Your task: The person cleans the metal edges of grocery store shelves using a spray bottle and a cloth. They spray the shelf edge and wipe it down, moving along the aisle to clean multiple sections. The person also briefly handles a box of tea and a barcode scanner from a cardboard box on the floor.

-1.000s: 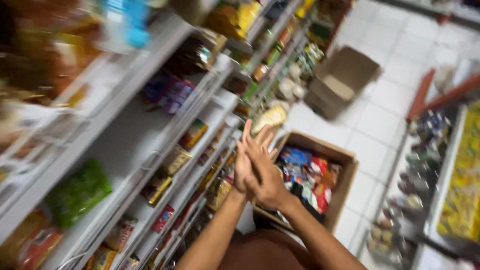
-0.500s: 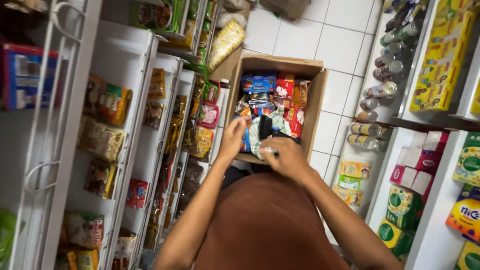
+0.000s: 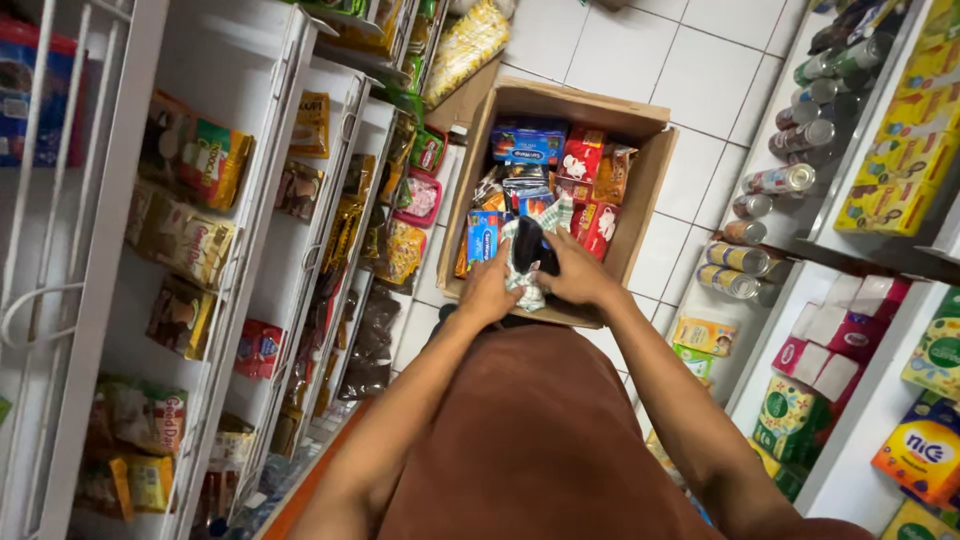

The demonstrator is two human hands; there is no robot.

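While both hands meet over the near edge of the open cardboard box (image 3: 640, 190), they grasp a dark packet with pale green-white trim (image 3: 527, 258): the left hand (image 3: 487, 292) clasps its left side, the right hand (image 3: 575, 272) curls its fingers over the top, likely steadying it above the stock. Inside the box lie blue and red packets, packed flat. To the left, white wire shelves (image 3: 250, 200) hold brown and yellow sachets upright, facing outward. To the right, cans (image 3: 760, 220) lie on their sides beside yellow cartons (image 3: 900, 150).
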